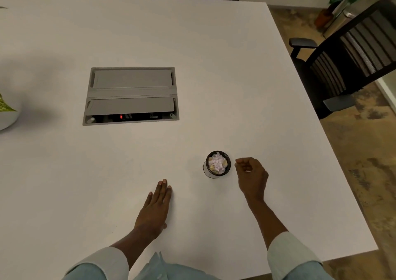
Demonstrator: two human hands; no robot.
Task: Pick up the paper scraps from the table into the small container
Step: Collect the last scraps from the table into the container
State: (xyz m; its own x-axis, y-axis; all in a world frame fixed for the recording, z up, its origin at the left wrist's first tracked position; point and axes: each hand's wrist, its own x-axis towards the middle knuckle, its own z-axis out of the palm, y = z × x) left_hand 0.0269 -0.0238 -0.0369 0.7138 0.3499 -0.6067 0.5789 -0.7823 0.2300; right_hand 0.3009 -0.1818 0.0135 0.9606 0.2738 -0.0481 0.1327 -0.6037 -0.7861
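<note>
You are looking down at a wide white table from where you stand at its near edge. Your left hand lies flat on the surface, palm down, fingers straight and together, holding nothing. It rests close to the near edge, a little left of the middle.

Your right hand sits nearer the right edge, just beside the small container but not touching it. Its fingers are curled loosely into a half fist. Whether they pinch anything cannot be told for certain; a thin pale glint shows at the fingertips, which could be a scrap or only a nail.

The small container is a dark-rimmed round cup standing upright on the surface between your two hands, closer to the right one. It is filled nearly to the rim with crumpled paper scraps, white and pale yellow.

No loose scraps show anywhere on the visible surface. Judging from that, the collecting looks finished or almost so, with at most one last piece left to drop in from your right hand.

Farther back, toward the middle of the table, a grey recessed cable hatch is set into the top. A leafy plant in a pale pot sits at the left edge, and a black office chair stands beyond the right edge.
</note>
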